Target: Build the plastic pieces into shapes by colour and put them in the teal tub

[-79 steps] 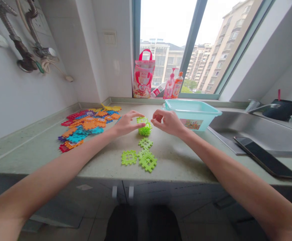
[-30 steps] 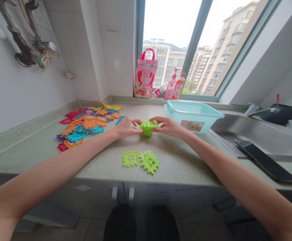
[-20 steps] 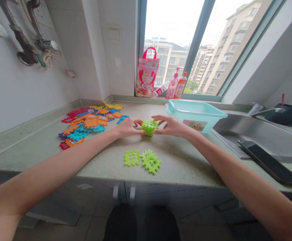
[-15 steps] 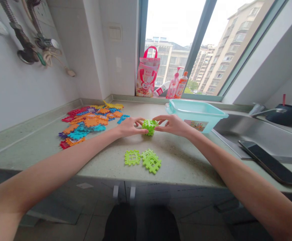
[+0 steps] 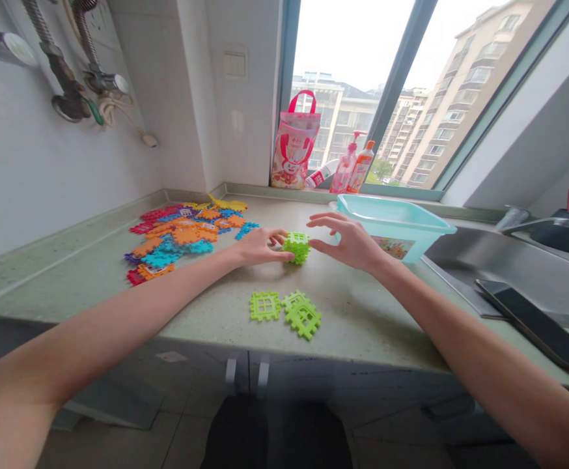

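A heap of toy pieces (image 5: 187, 236) in red, orange, blue and yellow lies on the counter (image 5: 94, 280) by the wall. A light blue tub (image 5: 414, 236) stands next to the sink (image 5: 480, 257). A black phone (image 5: 538, 322) lies on the sink's edge. A pink bag (image 5: 294, 148) and some bottles (image 5: 346, 170) stand at the window (image 5: 353, 45).

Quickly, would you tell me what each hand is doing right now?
Left hand: closed on the green cube.
Right hand: open, thumb by the cube.
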The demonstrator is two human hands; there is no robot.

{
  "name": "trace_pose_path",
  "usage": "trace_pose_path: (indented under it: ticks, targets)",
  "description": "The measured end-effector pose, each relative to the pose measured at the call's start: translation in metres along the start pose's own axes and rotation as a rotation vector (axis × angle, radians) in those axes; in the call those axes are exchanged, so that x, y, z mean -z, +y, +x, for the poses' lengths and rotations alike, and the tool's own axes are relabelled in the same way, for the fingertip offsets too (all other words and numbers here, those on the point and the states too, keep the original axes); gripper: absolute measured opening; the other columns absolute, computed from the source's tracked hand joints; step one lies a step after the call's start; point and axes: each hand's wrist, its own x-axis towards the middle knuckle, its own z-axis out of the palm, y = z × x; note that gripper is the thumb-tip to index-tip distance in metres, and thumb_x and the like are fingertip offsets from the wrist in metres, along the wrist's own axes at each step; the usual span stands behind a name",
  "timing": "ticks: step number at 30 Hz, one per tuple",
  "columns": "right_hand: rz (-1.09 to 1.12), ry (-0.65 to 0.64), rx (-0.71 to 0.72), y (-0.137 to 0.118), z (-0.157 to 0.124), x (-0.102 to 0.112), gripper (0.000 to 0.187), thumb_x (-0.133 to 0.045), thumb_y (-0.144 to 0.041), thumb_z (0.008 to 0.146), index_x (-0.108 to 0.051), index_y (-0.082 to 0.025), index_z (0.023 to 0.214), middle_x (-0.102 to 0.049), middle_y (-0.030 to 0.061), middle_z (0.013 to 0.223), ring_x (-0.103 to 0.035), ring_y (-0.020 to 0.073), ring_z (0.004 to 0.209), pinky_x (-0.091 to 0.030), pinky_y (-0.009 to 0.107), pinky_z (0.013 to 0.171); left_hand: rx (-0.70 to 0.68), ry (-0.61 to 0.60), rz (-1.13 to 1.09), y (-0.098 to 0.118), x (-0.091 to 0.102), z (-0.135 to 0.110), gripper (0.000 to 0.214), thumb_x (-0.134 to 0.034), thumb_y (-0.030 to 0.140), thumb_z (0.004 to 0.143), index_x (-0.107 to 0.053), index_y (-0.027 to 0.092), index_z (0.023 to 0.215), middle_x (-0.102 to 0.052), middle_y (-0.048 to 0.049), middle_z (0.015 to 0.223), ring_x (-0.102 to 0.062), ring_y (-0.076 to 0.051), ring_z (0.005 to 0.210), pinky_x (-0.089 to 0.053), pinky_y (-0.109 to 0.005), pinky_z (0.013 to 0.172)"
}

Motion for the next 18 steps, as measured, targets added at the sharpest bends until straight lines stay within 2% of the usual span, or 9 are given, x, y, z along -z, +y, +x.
trace_pose_path:
  ticks: [1,2,5,7,9,12,18]
  targets:
    - [0.009,-0.034,0.028,-0.009,-0.002,0.005,0.034,-0.073,-0.043,0.09,-0.075,-0.025,0.119,-0.072,0.0105,0.129,-0.067,0.0275,0.109,-0.057,0.041,0.087,-0.021,-0.006,0.019,-0.001,0.002,-0.001,0.076,-0.078,0.069,0.072,-0.068,0.023,0.132,-0.077,-0.0088,0.118,-0.071,-0.027,0.107,-0.055,-0.037,0.092]
    - [0.042,-0.129,0.047,-0.018,-0.005,0.009,0.035,-0.074,-0.044,0.09,-0.075,-0.026,0.119,-0.074,0.0095,0.122,-0.068,0.0257,0.104,-0.057,0.039,0.085,-0.047,-0.012,0.04,-0.003,0.004,-0.001,0.078,-0.079,0.069,0.072,-0.066,0.023,0.135,-0.076,-0.0093,0.12,-0.07,-0.028,0.108,-0.054,-0.038,0.095]
    - [0.125,-0.565,0.072,-0.043,-0.015,0.016,0.05,-0.083,-0.051,0.08,-0.073,-0.026,0.121,-0.074,0.0057,0.112,-0.068,0.0216,0.094,-0.055,0.032,0.082,-0.107,-0.012,0.097,-0.01,0.01,-0.003,0.083,-0.079,0.067,0.072,-0.062,0.023,0.141,-0.074,-0.0107,0.125,-0.068,-0.029,0.113,-0.051,-0.041,0.102]
    - [0.108,-0.73,0.073,-0.054,-0.022,0.014,0.061,-0.089,-0.053,0.072,-0.071,-0.025,0.123,-0.072,0.0053,0.113,-0.068,0.0212,0.095,-0.054,0.031,0.083,-0.117,0.004,0.118,-0.013,0.014,-0.003,0.082,-0.075,0.067,0.076,-0.06,0.022,0.143,-0.072,-0.0112,0.127,-0.067,-0.029,0.117,-0.049,-0.042,0.106]
    - [0.087,-0.769,0.078,-0.06,-0.026,0.01,0.064,-0.09,-0.052,0.071,-0.068,-0.025,0.126,-0.07,0.0052,0.114,-0.067,0.0209,0.096,-0.053,0.03,0.085,-0.116,0.014,0.121,-0.016,0.017,-0.004,0.078,-0.069,0.068,0.082,-0.06,0.021,0.144,-0.072,-0.0117,0.128,-0.065,-0.03,0.12,-0.048,-0.043,0.107]
    - [0.087,-0.761,0.107,-0.063,-0.028,0.005,0.056,-0.087,-0.047,0.076,-0.069,-0.027,0.126,-0.068,0.0046,0.117,-0.066,0.0201,0.096,-0.052,0.03,0.086,-0.101,0.006,0.122,-0.016,0.019,-0.004,0.077,-0.063,0.07,0.085,-0.06,0.02,0.144,-0.071,-0.0122,0.129,-0.065,-0.031,0.121,-0.047,-0.044,0.107]
    - [0.117,-0.634,0.148,-0.057,-0.023,0.005,0.047,-0.084,-0.037,0.078,-0.07,-0.026,0.122,-0.069,0.0057,0.116,-0.065,0.0208,0.095,-0.052,0.031,0.086,-0.083,0.0,0.108,-0.012,0.021,-0.004,0.075,-0.059,0.071,0.086,-0.062,0.02,0.141,-0.072,-0.0121,0.13,-0.064,-0.03,0.121,-0.048,-0.042,0.105]
